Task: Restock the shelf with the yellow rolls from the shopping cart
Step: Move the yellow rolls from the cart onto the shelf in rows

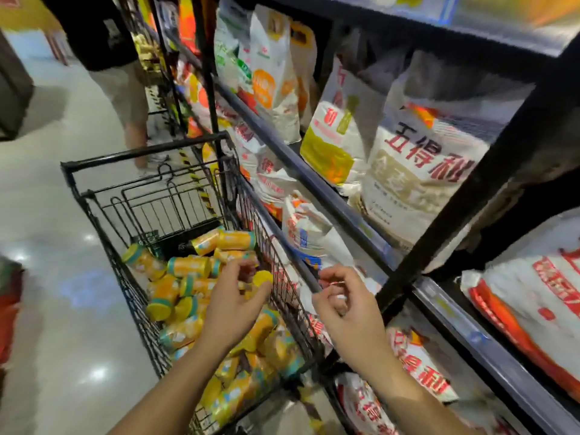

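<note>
A black wire shopping cart [94, 215] stands beside the shelving and holds several yellow rolls [188, 266] with teal bands, piled loosely. My left hand [233, 304] is down inside the cart over the pile, its fingers spread and curled around the end of one yellow roll [263, 278], touching it. My right hand [343, 304] hovers over the cart's right rim, next to the shelf, fingers loosely curled with nothing in them. The black shelf [314, 180] on the right is packed with large white bags.
White flour or rice bags [417, 171] with red lettering fill the middle and lower shelf levels. A black upright post [464, 196] crosses the shelf front. A person [125, 89] in beige shorts stands beyond the cart in the aisle. Glossy floor [62, 309] lies to the left.
</note>
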Motion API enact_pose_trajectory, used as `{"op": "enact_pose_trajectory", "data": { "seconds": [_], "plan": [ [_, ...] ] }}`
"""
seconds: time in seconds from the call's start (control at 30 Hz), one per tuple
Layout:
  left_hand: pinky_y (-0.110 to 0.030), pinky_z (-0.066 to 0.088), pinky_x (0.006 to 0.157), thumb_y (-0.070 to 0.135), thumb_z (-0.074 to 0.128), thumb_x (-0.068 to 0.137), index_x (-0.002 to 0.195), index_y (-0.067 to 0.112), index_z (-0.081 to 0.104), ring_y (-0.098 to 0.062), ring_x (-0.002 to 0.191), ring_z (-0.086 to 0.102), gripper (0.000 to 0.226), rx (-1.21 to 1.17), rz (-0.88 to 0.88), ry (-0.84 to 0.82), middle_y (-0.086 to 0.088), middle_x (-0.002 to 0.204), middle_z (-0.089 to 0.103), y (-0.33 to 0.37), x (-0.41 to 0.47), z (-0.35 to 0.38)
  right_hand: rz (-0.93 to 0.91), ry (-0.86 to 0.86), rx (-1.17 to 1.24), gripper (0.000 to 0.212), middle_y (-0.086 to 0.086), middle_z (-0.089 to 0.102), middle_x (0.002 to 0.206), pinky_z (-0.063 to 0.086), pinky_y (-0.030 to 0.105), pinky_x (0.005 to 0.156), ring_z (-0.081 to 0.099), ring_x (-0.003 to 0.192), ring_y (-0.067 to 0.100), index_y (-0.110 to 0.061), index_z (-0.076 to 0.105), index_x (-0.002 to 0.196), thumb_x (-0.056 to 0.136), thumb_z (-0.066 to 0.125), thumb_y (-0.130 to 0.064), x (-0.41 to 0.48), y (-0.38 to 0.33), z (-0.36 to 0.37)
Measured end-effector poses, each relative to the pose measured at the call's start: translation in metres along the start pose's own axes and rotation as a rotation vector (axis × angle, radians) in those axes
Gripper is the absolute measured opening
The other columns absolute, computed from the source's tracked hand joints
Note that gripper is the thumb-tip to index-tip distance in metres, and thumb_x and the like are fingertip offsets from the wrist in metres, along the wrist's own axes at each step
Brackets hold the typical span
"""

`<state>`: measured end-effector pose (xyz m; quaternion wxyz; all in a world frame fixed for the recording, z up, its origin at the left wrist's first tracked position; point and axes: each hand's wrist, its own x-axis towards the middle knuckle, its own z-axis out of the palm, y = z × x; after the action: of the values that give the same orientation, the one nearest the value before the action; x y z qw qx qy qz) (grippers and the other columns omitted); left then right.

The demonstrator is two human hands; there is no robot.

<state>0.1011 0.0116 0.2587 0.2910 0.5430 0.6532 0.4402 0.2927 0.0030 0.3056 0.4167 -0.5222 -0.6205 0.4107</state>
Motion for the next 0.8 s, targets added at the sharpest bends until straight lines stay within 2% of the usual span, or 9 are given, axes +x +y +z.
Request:
{"op": "enact_pose_trajectory", "data": {
  "seconds": [0.1, 0.23, 0.33, 0.4, 0.5, 0.57, 0.67, 0.73, 0.8],
  "plan": [
    [-0.036, 0.049, 0.076, 0.038, 0.065, 0.090, 0.110, 0.025, 0.051, -0.016, 0.090, 0.056, 0.028, 0.063, -0.168, -0.014, 0.003, 0.098, 0.055, -0.052, 0.003, -0.018, 0.052, -0.074, -0.082, 0.026, -0.003, 0.061, 0.087, 0.048, 0.018, 0.068, 0.059, 0.073, 0.008, -0.031, 0.057, 0.101, 0.088, 0.067, -0.011, 0.019, 0.029, 0.040],
    [-0.035, 0.045, 0.072, 0.028, 0.069, 0.089, 0.102, 0.017, 0.053, -0.021, 0.085, 0.054, 0.023, 0.126, -0.313, -0.021, -0.002, 0.092, 0.054, -0.113, -0.001, -0.032, 0.116, -0.183, -0.212, 0.024, -0.005, 0.058, 0.081, 0.043, 0.017, 0.067, 0.056, 0.068, 0.001, -0.018, 0.058, 0.103, 0.084, 0.067, -0.006, 0.040, 0.068, 0.084],
    [-0.031, 0.039, 0.064, 0.024, 0.070, 0.087, 0.095, 0.016, 0.052, -0.022, 0.081, 0.054, 0.022, 0.136, -0.430, -0.018, -0.004, 0.089, 0.054, -0.148, -0.007, -0.033, 0.132, -0.258, -0.321, 0.025, -0.007, 0.055, 0.075, 0.040, 0.014, 0.063, 0.054, 0.064, 0.003, -0.029, 0.056, 0.095, 0.079, 0.069, -0.015, 0.049, 0.102, 0.108],
    [-0.031, 0.038, 0.065, 0.024, 0.070, 0.086, 0.096, 0.016, 0.051, -0.023, 0.080, 0.055, 0.023, 0.113, -0.512, -0.009, -0.005, 0.090, 0.055, -0.167, -0.010, -0.031, 0.149, -0.347, -0.425, 0.023, -0.010, 0.058, 0.080, 0.038, 0.008, 0.061, 0.058, 0.072, 0.000, -0.029, 0.056, 0.097, 0.080, 0.070, -0.022, 0.055, 0.121, 0.120],
    [-0.036, 0.046, 0.069, 0.028, 0.070, 0.085, 0.098, 0.017, 0.052, -0.025, 0.082, 0.057, 0.025, 0.074, -0.612, -0.020, -0.004, 0.090, 0.058, -0.193, -0.012, -0.025, 0.198, -0.483, -0.502, 0.046, -0.003, 0.060, 0.095, 0.038, 0.024, 0.067, 0.058, 0.084, 0.014, -0.023, 0.055, 0.109, 0.074, 0.050, -0.052, 0.068, 0.151, 0.135],
    [-0.037, 0.047, 0.068, 0.029, 0.070, 0.085, 0.102, 0.012, 0.054, -0.027, 0.080, 0.058, 0.029, 0.076, -0.698, -0.024, -0.009, 0.094, 0.060, -0.209, -0.011, -0.018, 0.262, -0.542, -0.562, 0.056, -0.002, 0.057, 0.101, 0.039, 0.030, 0.074, 0.055, 0.092, 0.019, -0.019, 0.054, 0.117, 0.071, 0.047, -0.050, 0.078, 0.169, 0.146],
    [-0.028, 0.045, 0.068, 0.029, 0.067, 0.088, 0.105, 0.011, 0.052, -0.018, 0.084, 0.056, 0.029, 0.060, -0.825, -0.001, -0.009, 0.104, 0.059, -0.230, -0.006, -0.002, 0.328, -0.713, -0.742, 0.048, -0.001, 0.057, 0.108, 0.048, 0.037, 0.082, 0.057, 0.099, 0.022, -0.021, 0.052, 0.121, 0.077, 0.050, -0.039, 0.093, 0.201, 0.161],
    [-0.025, 0.043, 0.068, 0.029, 0.067, 0.089, 0.101, 0.017, 0.050, -0.015, 0.088, 0.054, 0.024, 0.055, -0.888, -0.005, -0.002, 0.104, 0.057, -0.241, 0.000, 0.011, 0.310, -0.830, -0.835, 0.049, -0.001, 0.059, 0.111, 0.051, 0.037, 0.083, 0.060, 0.102, 0.024, -0.024, 0.053, 0.118, 0.073, 0.047, -0.042, 0.106, 0.241, 0.169],
    [-0.017, 0.036, 0.059, 0.030, 0.067, 0.090, 0.105, 0.019, 0.049, -0.010, 0.090, 0.050, 0.026, 0.029, -0.943, -0.013, 0.008, 0.098, 0.051, -0.250, 0.007, 0.022, 0.268, -0.914, -0.911, 0.050, -0.001, 0.058, 0.120, 0.052, 0.038, 0.086, 0.058, 0.109, 0.024, -0.028, 0.051, 0.124, 0.075, 0.053, -0.036, 0.116, 0.258, 0.176]
  ]
}}
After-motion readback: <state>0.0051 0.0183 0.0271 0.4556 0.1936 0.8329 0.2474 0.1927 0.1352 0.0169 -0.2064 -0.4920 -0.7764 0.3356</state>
